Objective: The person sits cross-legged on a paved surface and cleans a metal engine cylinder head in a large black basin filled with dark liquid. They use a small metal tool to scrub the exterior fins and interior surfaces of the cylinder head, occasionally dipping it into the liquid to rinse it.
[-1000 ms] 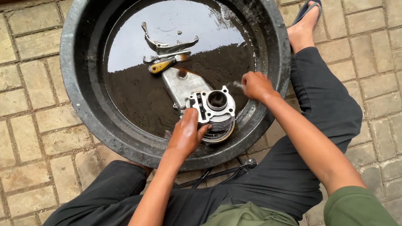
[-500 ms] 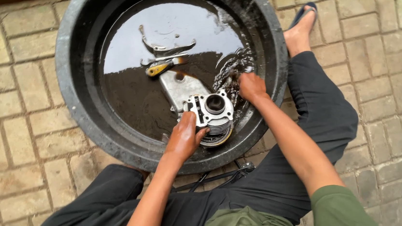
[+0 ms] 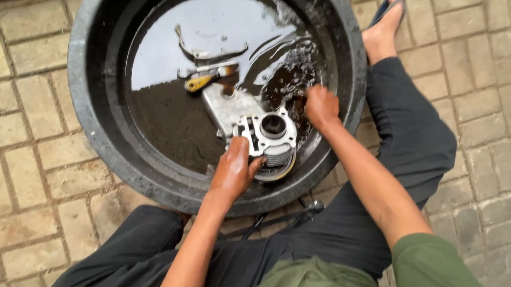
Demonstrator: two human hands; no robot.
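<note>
A round black tub (image 3: 90,115) with a thick, dull rim is sitting on the brick floor (image 3: 12,183), holding a pool of dark, glossy liquid (image 3: 167,120) that is mirroring pale light along its far side. Near the tub's near edge, the left hand (image 3: 233,170), wet and stained brown, is wrapping its fingers around a silver metal engine cylinder (image 3: 270,139), a chunky part with a round bore on top and thin ribbed fins below; it is standing half out of the liquid. The right hand (image 3: 321,106) is curling into a loose fist just beside the cylinder toward the tub's right edge; whether it is gripping anything cannot be told. The liquid beside it is rippling and splashing. A flat grey metal plate (image 3: 227,106) is lying behind the cylinder. Toward the middle of the tub, a tool with a yellow handle (image 3: 199,82) and a curved thin metal piece (image 3: 210,52) are poking up through the surface.
</note>
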